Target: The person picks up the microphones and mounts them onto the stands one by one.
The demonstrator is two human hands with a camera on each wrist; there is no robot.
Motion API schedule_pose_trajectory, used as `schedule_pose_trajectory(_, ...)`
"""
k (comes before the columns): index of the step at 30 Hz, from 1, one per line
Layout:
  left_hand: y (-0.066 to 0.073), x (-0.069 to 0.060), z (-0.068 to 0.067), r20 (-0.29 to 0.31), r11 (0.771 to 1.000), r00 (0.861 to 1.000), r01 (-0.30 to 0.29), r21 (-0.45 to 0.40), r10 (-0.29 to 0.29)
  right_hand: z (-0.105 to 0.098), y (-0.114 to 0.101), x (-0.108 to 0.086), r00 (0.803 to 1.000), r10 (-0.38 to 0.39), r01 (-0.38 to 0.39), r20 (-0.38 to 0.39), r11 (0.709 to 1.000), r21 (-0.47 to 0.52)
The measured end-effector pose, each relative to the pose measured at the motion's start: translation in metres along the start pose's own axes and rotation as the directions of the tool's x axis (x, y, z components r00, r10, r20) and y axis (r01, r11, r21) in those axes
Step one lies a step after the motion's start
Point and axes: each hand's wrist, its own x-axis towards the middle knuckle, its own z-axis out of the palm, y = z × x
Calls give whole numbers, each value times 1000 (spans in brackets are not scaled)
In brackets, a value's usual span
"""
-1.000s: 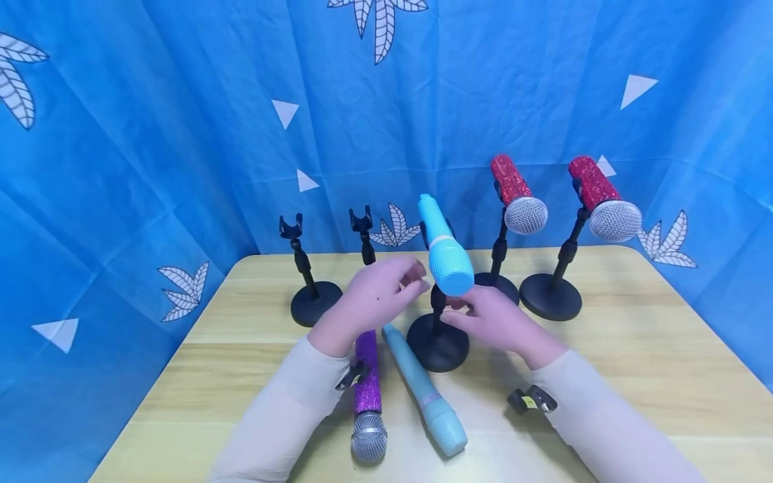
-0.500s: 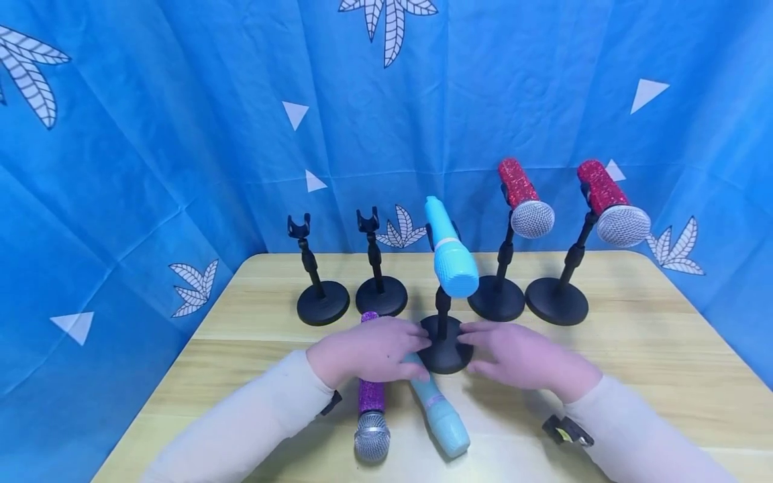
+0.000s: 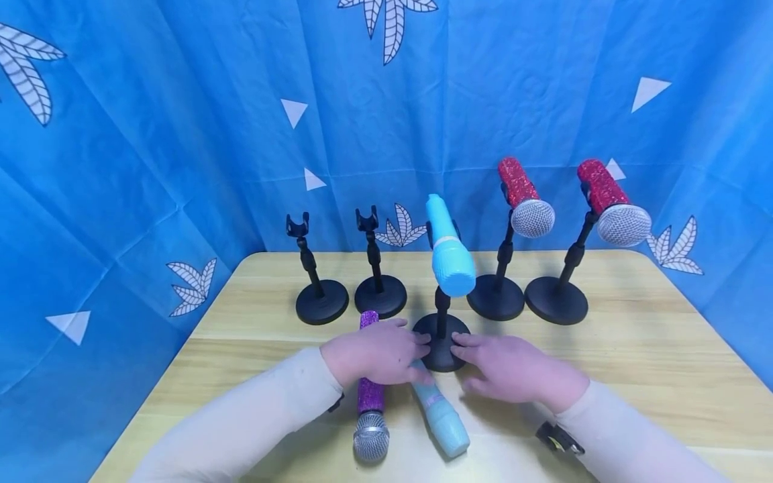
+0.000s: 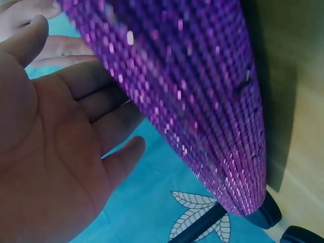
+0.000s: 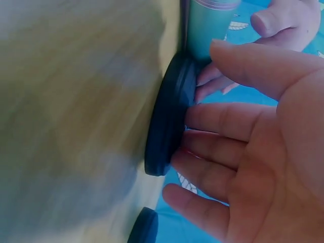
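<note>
A bright blue microphone (image 3: 453,265) sits tilted in the holder of a black microphone stand (image 3: 439,359), its head towards me. My left hand (image 3: 382,352) touches the left side of the stand's round base with its fingertips. On the right side, my right hand (image 3: 522,369) rests extended fingers on the same base, as the right wrist view also shows. Beneath the left hand lie a purple glitter microphone (image 3: 371,397) and a pale blue microphone (image 3: 445,424); the hand partly hides both. The purple handle (image 4: 187,101) fills much of the left wrist view.
Two black stands with bare holders, one at far left (image 3: 322,302) and one beside it (image 3: 380,296), stand at the back. To the right, two more stands carry red glitter microphones (image 3: 518,184) (image 3: 604,188) with silver heads. A blue curtain (image 3: 241,121) hangs behind the wooden table (image 3: 229,376).
Both hands have come down from around the blue microphone to its stand's base. In the last half second they shifted slightly and the stand edged a little left.
</note>
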Motion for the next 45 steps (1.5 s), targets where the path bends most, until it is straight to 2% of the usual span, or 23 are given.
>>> schedule_pose_trajectory(5, -8, 8, -8, 42, 997, 998, 52, -52, -50, -4, 3, 10, 1000, 18, -18, 1, 1000, -7)
schedule_pose_trajectory(9, -17, 18, -11, 54, 995, 995, 91, -51, -88, -4, 11, 24, 999, 37, -37, -3, 999, -12)
schedule_pose_trajectory(12, -25, 26, -13, 66, 995, 994, 95, -29, -93, -4, 15, 32, 999, 42, -42, -3, 999, -15)
schedule_pose_trajectory(15, -35, 33, -16, 88, 992, 990, 115, -59, -110, -5, 18, 40, 999, 46, -46, -3, 999, -26)
schedule_pose_trajectory(21, -49, 47, -25, 131, 985, 984, 136, -103, -122, -6, 20, 52, 993, 115, -114, 15, 992, -45)
schedule_pose_trajectory(27, -57, 59, -28, 124, 982, 981, 164, -95, -152, -5, 32, 63, 990, 140, -139, 3, 989, -39)
schedule_pose_trajectory(36, -68, 64, -31, 116, 963, 977, 198, -182, -179, -3, 45, 72, 990, 144, -144, 2, 989, 41)
schedule_pose_trajectory(45, -68, 63, -26, 94, 948, 977, 211, -239, -194, -1, 46, 71, 988, 152, -150, -20, 986, 75)
